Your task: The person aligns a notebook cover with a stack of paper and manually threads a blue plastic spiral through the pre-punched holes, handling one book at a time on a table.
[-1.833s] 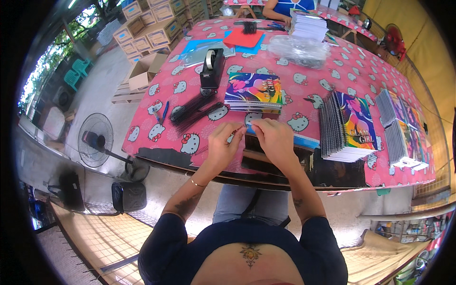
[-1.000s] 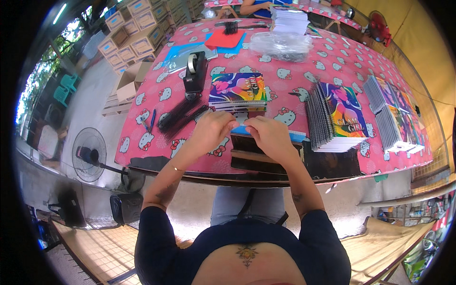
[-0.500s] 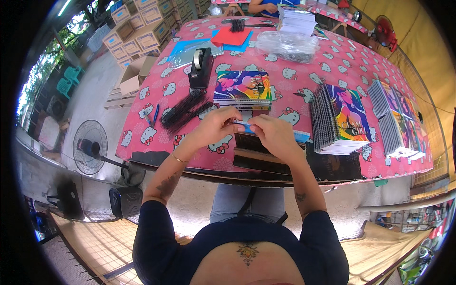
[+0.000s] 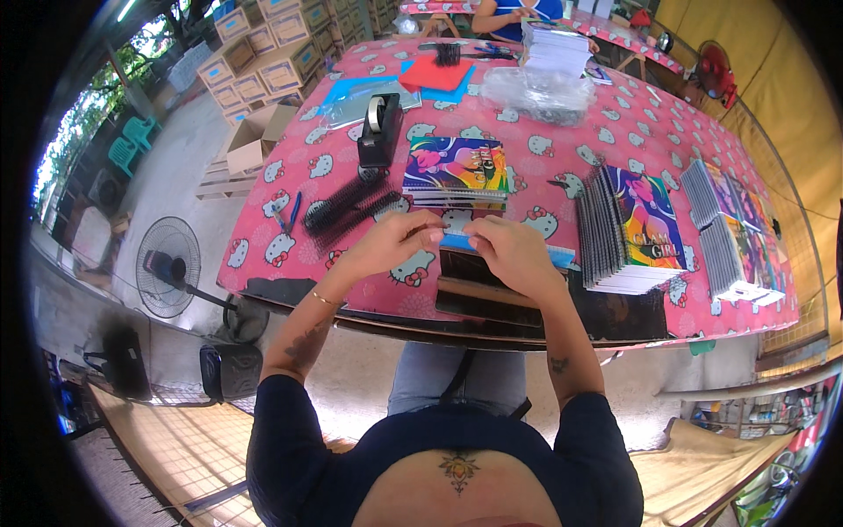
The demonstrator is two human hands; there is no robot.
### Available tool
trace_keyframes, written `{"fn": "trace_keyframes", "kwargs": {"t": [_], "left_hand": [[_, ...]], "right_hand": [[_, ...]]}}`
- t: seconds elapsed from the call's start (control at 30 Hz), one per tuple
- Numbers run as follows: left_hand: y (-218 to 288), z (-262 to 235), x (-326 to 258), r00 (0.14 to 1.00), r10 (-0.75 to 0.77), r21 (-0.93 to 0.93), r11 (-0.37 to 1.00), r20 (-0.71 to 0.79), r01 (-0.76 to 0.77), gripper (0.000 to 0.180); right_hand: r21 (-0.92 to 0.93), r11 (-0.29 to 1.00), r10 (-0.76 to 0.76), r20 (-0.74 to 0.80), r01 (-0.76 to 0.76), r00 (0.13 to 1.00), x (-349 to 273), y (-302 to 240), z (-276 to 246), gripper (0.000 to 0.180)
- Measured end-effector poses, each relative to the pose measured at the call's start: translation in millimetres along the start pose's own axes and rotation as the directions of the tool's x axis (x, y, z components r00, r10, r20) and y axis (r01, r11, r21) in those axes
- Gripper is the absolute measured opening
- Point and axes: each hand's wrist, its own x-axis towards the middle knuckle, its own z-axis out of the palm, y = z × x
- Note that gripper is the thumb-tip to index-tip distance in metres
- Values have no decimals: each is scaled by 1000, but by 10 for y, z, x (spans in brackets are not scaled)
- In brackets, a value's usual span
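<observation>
My left hand (image 4: 397,244) is at the near edge of the table with thumb and fingers pinched together. Whatever sits in that pinch is too small to make out. My right hand (image 4: 509,250) is bent closed just to its right, its fingertips at a light-blue strip (image 4: 455,240). This strip lies along the far edge of a dark wooden block (image 4: 487,294) and passes under the right hand. Just beyond my hands lies a stack of spiral notebooks (image 4: 455,167) with colourful covers.
Black wire combs (image 4: 342,206), pliers (image 4: 291,211) and a tape dispenser (image 4: 379,132) lie to the left. More notebook stacks (image 4: 645,224) stand to the right. Plastic film (image 4: 540,95) and red sheets (image 4: 435,74) lie farther back. A person (image 4: 518,18) sits at the far side.
My hands have drawn slightly apart, and the dark-blue piece seen between my fingertips no longer shows there. The whole view has shifted a little.
</observation>
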Motion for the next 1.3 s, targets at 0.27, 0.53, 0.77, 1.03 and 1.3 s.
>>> {"fn": "trace_keyframes", "kwargs": {"t": [0.27, 0.53, 0.77, 1.03, 1.3], "left_hand": [[15, 90, 10, 966, 212, 226, 958, -151, -175, 19], [40, -58, -4, 991, 113, 169, 980, -66, -101, 21], [45, -72, -5, 983, 151, 233, 965, -106, -123, 20], [134, -66, 11, 966, 223, 316, 933, -133, -172, 16], [154, 261, 42, 975, 203, 688, 720, -89, -87, 57]], "right_hand": [[3, 1000, -25, 13, 25, 1000, 23, 19, -8, 15], [-33, 999, -10, 37, 11, 999, 108, -54, -60, 25], [63, 991, 104, 147, -114, 984, 304, -133, 4, 25], [-38, 999, -27, -100, 23, 995, 67, -122, -70, 23], [-111, 992, 46, -99, -57, 994, -84, 22, -45, 16]]}}
